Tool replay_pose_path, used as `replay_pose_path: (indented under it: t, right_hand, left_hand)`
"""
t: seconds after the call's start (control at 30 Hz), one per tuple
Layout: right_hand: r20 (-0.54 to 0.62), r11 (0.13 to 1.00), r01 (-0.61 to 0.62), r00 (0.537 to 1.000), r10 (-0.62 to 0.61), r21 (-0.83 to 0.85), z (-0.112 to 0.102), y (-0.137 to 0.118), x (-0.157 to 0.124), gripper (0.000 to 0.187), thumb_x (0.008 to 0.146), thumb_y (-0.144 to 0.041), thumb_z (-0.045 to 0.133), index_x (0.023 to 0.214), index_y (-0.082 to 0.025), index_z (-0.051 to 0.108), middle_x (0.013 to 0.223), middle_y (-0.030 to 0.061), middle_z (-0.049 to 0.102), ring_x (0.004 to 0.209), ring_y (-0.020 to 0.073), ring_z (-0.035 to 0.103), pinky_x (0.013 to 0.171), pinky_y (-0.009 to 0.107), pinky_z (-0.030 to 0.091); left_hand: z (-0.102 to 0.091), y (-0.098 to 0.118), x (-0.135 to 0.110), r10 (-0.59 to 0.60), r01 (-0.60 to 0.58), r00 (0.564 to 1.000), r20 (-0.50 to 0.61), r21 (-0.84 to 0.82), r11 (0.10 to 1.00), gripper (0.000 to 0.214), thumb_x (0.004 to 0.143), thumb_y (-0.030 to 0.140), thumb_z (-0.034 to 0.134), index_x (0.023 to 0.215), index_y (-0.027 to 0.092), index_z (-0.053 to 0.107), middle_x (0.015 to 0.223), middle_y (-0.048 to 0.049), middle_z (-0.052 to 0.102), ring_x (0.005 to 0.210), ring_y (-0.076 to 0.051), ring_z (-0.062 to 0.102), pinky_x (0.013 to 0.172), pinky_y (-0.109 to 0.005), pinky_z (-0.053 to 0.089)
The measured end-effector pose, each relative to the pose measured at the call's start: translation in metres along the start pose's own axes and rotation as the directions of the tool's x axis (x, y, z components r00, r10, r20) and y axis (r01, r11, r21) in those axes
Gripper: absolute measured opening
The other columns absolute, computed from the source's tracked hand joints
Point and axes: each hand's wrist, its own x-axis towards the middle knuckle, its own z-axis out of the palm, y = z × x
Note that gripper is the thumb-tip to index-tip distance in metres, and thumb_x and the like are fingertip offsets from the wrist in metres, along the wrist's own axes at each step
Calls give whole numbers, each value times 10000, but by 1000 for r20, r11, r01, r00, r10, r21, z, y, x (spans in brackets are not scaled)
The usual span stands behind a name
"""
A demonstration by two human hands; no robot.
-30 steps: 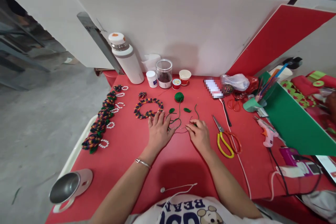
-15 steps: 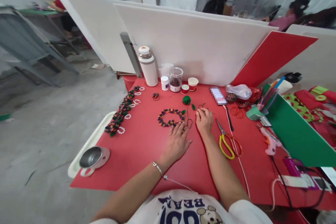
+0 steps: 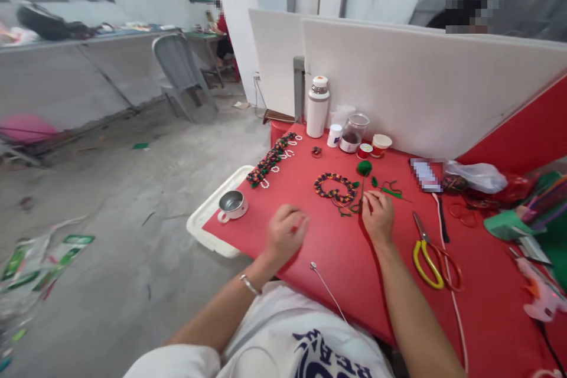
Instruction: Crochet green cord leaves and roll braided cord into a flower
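The left hand (image 3: pixel 286 236) is held half-curled and blurred over the red table's (image 3: pixel 330 242) near left; whether anything is gripped cannot be told. The right hand's (image 3: pixel 380 217) fingers are drawn together beside green yarn (image 3: pixel 355 208); its hold cannot be made out. The multicoloured ring (image 3: pixel 319 188) is laid farther left, the green ball (image 3: pixel 364 168) beyond.

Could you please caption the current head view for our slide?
Right hand near multicolored ring and green yarn ball on a red table.
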Motion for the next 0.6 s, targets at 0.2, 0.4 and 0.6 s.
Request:
replay_pose_path:
  t: [0.2, 0.4, 0.6]
  right_hand:
    - [23, 1000, 18, 1000, -18, 0, 3, -5, -3, 290, 979, -285, 491, 1011, -175, 757, 989, 132, 718, 933, 258, 622, 886, 394, 503]
    - [140, 998, -64, 988, 62, 9, -4, -19, -9, 269, 957, -240, 505, 1015, -161, 755, 1014, 131, 711, 967, 251, 624, 904, 375, 486]
    - [241, 996, -60, 969, 44, 60, -19, -57, -40, 247, 976, -255, 525, 1052, -194, 752, 1012, 81, 727, 968, 207, 652, 897, 307, 492]
  left_hand:
    - [-107, -75, -34, -173, 294, 890, -422, 243, 924, 164, 832, 362, 646, 825, 200, 675, 932, -74, 623, 747, -187, 603, 706, -336, 520]
    - [-122, -118, -45, -391, 501, 819, -419, 190, 844, 287, 782, 457, 696, 868, 191, 628, 796, -16, 617, 691, -177, 605, 681, -309, 500]
    - [-118, -120, -34, -419, 519, 834, -359, 254, 816, 302, 795, 474, 687, 921, 200, 680, 826, -26, 658, 749, -202, 626, 746, -327, 488]
